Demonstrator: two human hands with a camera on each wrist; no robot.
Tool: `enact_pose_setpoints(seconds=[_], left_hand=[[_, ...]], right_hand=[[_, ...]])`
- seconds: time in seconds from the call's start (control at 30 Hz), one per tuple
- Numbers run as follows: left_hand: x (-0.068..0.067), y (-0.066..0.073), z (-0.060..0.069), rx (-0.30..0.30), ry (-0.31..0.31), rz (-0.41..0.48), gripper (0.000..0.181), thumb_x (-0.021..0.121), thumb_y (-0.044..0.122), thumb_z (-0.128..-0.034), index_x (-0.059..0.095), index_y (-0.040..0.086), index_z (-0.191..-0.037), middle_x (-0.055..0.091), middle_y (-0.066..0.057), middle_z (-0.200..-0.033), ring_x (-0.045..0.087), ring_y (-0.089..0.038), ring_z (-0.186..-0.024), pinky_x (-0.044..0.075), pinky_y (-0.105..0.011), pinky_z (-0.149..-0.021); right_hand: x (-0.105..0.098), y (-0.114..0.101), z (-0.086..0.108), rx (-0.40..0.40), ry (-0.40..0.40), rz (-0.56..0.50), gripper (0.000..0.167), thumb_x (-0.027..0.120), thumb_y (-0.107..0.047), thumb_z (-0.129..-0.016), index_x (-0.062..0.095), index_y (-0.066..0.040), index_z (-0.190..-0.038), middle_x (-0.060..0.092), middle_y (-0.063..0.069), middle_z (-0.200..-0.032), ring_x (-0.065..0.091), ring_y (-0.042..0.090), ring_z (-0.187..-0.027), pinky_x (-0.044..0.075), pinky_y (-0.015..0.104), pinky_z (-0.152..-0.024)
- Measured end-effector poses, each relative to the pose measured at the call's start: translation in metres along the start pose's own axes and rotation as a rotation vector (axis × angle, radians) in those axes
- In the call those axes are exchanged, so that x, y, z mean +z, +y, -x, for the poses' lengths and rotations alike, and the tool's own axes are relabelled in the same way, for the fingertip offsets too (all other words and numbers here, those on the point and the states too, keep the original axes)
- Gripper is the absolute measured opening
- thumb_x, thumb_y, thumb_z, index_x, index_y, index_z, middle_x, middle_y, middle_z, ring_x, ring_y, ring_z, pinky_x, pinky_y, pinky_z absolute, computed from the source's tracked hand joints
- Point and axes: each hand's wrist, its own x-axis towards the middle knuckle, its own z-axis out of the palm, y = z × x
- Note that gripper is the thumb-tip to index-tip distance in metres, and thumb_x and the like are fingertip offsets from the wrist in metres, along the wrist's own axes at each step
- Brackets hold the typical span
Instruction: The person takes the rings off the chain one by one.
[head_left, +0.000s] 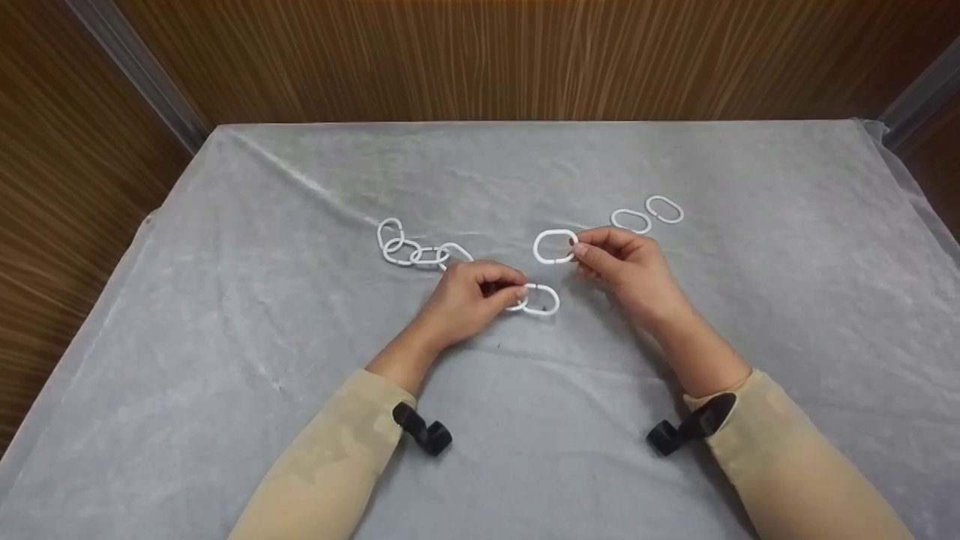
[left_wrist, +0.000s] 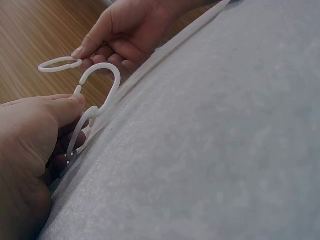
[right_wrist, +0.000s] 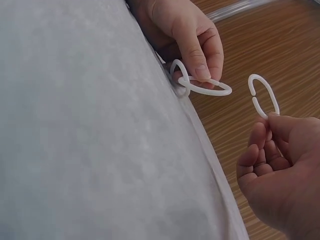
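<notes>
Chain (head_left: 415,256) and loose link (head_left: 556,232) held apart
Left hand (head_left: 470,301) pinches the chain near its end link (head_left: 559,300), over the cloth (head_left: 525,420); beyond, right hand (head_left: 628,270) pinches the loose link. Facing its slit (right_wrist: 254,95) to the end link should help. Spare links (head_left: 668,199) lie farther off.

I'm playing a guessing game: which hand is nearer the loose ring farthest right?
Right: the right hand is in front of that ring, slightly left; the left hand is much farther left.
</notes>
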Motion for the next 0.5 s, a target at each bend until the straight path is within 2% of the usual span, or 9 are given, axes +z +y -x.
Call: enact_pose_setpoints(seconds=[0.17, 0.27, 0.4, 0.5], left_hand=[[0.000, 0.000, 0.000, 0.002, 0.001, 0.020, 0.008, 0.083, 0.007, -0.0934, 0.083, 0.003, -0.100, 0.079, -0.003, -0.095, 0.064, -0.008, -0.082, 0.050, -0.024, -0.073], [-0.001, 0.000, 0.000, -0.005, 0.000, 0.017, 0.008, 0.082, 0.008, -0.0939, 0.083, 0.004, -0.101, 0.079, -0.002, -0.096, 0.064, -0.008, -0.082, 0.050, -0.024, -0.073], [-0.002, -0.001, -0.001, -0.011, 0.002, 0.008, 0.009, 0.083, 0.011, -0.0944, 0.084, 0.005, -0.101, 0.079, -0.001, -0.097, 0.064, -0.008, -0.083, 0.050, -0.024, -0.074], [-0.003, -0.001, -0.001, -0.011, -0.002, 0.006, 0.009, 0.082, 0.011, -0.0948, 0.084, 0.006, -0.102, 0.079, -0.001, -0.097, 0.064, -0.008, -0.083, 0.050, -0.024, -0.074]], right_hand=[[-0.008, -0.008, -0.001, -0.011, -0.005, 0.004, 0.008, 0.072, 0.000, -0.099, 0.075, 0.003, -0.106, 0.067, -0.003, -0.081, 0.062, 0.009, -0.074, 0.055, 0.021, -0.071], [-0.016, -0.014, -0.004, -0.026, -0.006, 0.016, 0.007, 0.071, 0.001, -0.100, 0.075, 0.003, -0.105, 0.068, -0.002, -0.081, 0.062, 0.008, -0.074, 0.054, 0.021, -0.071], [-0.032, -0.022, -0.008, -0.038, 0.003, 0.062, 0.016, 0.072, -0.004, -0.101, 0.073, 0.008, -0.110, 0.069, -0.001, -0.082, 0.063, 0.009, -0.075, 0.054, 0.021, -0.071], [-0.046, -0.027, -0.011, -0.033, 0.013, 0.106, 0.021, 0.074, -0.008, -0.101, 0.073, 0.008, -0.114, 0.070, 0.000, -0.083, 0.064, 0.011, -0.076, 0.054, 0.022, -0.072]])
